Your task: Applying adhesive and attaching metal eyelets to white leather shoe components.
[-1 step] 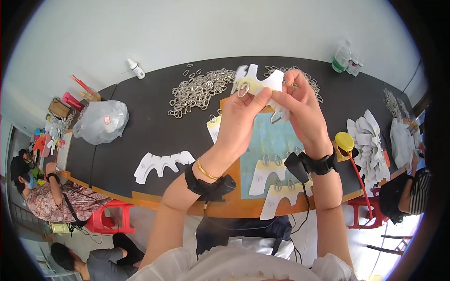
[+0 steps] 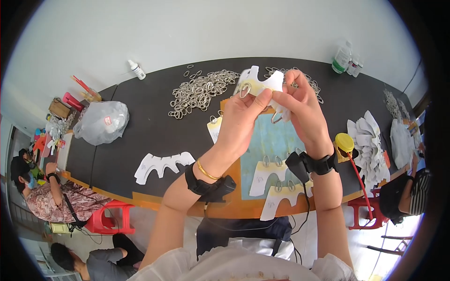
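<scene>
Above the far part of a blue mat [image 2: 276, 136], both my hands pinch a white scalloped piece [image 2: 262, 84] with a yellowish band and metal rings along it. My left hand [image 2: 241, 117] grips it from the left, beside an oval metal ring [image 2: 245, 90]. On the right, my right hand [image 2: 302, 105] presses its thumb close to the left one, and another ring [image 2: 275, 117] hangs below. What the fingers do behind the piece is hidden. Two similar white pieces with rings [image 2: 266, 178] lie on the near part of the mat, and a ringed piece [image 2: 214, 129] rests left of it.
Heaps of metal rings [image 2: 201, 93] lie beyond my hands. A white scalloped piece [image 2: 161, 166] lies at left, near a plastic bag [image 2: 103, 122]. Right are a yellow-lidded pot [image 2: 344, 142] with a red-handled stick, and stacked white pieces [image 2: 368, 145]. Other people sit at both sides.
The held piece and its left ring have shifted very slightly. Both hands keep the same grip.
</scene>
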A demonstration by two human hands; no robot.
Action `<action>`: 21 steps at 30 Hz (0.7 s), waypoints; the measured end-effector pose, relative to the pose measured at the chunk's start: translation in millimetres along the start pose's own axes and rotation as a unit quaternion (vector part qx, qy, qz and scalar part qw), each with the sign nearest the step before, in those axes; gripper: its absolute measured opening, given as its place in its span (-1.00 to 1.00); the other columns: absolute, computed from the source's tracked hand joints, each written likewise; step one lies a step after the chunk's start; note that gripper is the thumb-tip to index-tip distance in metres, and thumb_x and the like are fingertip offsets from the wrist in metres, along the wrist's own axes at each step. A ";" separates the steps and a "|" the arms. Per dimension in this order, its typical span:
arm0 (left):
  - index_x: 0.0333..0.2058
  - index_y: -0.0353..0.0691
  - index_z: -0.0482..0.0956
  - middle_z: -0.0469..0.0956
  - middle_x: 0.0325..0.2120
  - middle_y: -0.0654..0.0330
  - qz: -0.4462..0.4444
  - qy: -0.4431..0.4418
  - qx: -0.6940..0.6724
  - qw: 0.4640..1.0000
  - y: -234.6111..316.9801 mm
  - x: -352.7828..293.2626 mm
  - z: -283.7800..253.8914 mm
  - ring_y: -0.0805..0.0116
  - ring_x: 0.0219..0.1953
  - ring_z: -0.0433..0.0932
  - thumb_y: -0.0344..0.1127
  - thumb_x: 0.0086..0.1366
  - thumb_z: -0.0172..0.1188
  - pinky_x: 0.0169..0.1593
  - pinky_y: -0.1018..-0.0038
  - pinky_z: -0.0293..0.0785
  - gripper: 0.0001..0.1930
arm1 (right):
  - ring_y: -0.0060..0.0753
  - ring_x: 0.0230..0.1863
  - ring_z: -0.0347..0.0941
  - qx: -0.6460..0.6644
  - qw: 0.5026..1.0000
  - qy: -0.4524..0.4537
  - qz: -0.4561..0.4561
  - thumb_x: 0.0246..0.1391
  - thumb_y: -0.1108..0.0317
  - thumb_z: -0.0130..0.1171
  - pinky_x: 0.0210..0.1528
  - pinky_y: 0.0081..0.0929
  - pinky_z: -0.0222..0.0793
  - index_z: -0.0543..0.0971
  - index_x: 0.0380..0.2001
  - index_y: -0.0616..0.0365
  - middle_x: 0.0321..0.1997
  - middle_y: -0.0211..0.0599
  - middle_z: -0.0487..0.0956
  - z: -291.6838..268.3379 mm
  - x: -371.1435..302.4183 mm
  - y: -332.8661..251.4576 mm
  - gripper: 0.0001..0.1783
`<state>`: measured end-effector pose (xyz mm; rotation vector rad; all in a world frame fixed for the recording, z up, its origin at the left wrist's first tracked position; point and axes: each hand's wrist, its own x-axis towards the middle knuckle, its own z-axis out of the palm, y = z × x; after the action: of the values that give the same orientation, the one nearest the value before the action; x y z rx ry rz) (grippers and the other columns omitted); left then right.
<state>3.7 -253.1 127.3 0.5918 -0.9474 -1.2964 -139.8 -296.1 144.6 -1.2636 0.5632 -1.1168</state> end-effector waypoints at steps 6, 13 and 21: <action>-0.16 -0.16 0.55 0.55 -0.25 0.34 -0.045 0.002 0.015 0.999 4.4 1.8 -6.0 0.55 -0.20 0.47 -0.23 0.26 0.17 -0.12 0.52 0.31 -0.78 | -0.61 -0.30 0.42 -0.038 0.999 0.000 0.013 -0.08 0.39 0.30 -0.29 -0.66 0.30 0.33 -0.04 0.13 -0.31 -0.44 0.51 -2.1 2.4 -12.2 -0.48; -0.23 -0.10 0.57 0.55 -0.30 0.38 -0.004 0.105 -0.001 0.994 -2.8 5.8 -12.1 0.59 -0.21 0.47 -0.19 0.22 0.22 -0.19 0.59 0.25 -0.81 | -0.45 -0.19 0.42 -0.355 0.842 0.158 -0.375 -0.11 0.50 0.29 -0.08 -0.54 0.31 0.52 -0.27 0.26 -0.24 -0.31 0.52 12.2 -18.1 -16.2 -0.73; -0.31 -0.23 0.60 0.56 -0.33 0.33 0.035 0.117 0.005 0.993 1.7 -2.0 -0.6 0.62 -0.22 0.42 -0.19 0.20 0.25 -0.05 0.57 0.25 -0.78 | -0.67 -0.42 0.35 -0.267 0.945 0.073 -0.177 0.00 0.38 0.24 -0.34 -0.69 0.26 0.61 -0.39 0.27 -0.45 -0.44 0.55 16.3 -5.7 7.8 -0.84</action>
<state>5.1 -250.8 127.9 0.6959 -0.7741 -1.1328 -125.6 -284.2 140.4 -1.8112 0.8076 -1.4203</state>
